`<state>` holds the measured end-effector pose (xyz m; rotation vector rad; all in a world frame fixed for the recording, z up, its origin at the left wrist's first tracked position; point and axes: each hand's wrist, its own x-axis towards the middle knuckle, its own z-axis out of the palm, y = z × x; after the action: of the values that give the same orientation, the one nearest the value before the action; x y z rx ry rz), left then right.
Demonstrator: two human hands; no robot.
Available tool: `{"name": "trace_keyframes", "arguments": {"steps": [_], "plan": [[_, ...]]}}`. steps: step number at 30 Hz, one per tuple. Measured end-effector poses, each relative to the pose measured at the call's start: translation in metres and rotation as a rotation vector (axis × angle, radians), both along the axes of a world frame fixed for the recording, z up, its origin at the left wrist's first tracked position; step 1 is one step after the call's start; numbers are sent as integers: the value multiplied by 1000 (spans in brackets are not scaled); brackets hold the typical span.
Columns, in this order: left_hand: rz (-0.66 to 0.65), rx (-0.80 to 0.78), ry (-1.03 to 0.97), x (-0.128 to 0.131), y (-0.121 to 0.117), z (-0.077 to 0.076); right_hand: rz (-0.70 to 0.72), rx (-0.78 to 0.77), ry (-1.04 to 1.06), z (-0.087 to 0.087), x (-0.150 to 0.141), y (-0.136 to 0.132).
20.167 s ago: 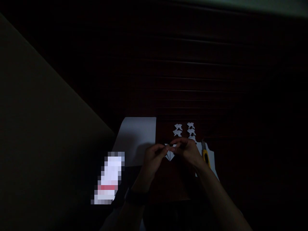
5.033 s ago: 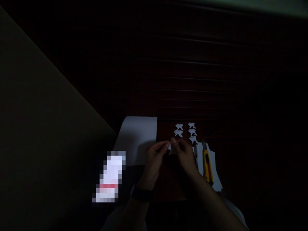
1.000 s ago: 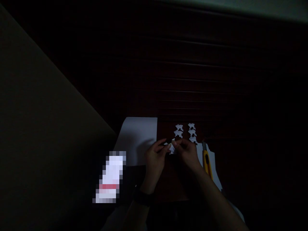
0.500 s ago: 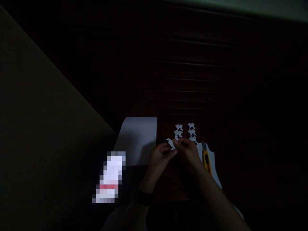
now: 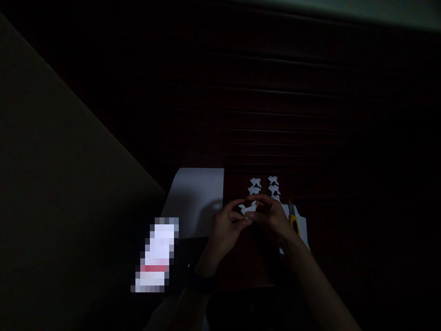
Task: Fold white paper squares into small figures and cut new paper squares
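Observation:
In the dim head view I hold a small white folded paper figure (image 5: 247, 211) between both hands, above the dark table. My right hand (image 5: 275, 219) pinches its right side, with the thumb on its face. My left hand (image 5: 224, 230) curves round its left side, its thumb under the lower edge and its index finger arched above. Just beyond my fingers stand two columns of similar folded paper figures, a left column (image 5: 255, 185) and a right column (image 5: 273, 184). My hands hide their near ends.
A large white paper sheet (image 5: 198, 193) lies to the left. Right of my hands, a yellow utility knife (image 5: 294, 223) rests on white papers (image 5: 303, 230). A bright pixelated patch (image 5: 159, 248) is at lower left. Behind the table rises a dark ridged surface (image 5: 275, 92).
The folded paper figure has turned to lie more level and sits slightly lower. My right thumb has moved onto its lower part, and my right hand has shifted a little over the utility knife.

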<state>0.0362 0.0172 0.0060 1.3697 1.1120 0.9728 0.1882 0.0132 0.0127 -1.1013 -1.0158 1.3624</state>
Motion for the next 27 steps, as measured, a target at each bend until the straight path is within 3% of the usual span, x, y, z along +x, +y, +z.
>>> {"name": "trace_keyframes", "arguments": {"steps": [9, 19, 24, 27], "plan": [[-63, 6, 56, -4, 1, 0, 73, 96, -94, 6, 4, -1], [-35, -141, -62, -5, 6, -11, -121, -30, 14, -8, 4, 3], [-49, -147, -69, 0, 5, -9, -146, 4, -62, -7, 0, 4], [-87, -256, -147, -3, 4, -9, -186, 40, -194, -3, -5, 0]]}}
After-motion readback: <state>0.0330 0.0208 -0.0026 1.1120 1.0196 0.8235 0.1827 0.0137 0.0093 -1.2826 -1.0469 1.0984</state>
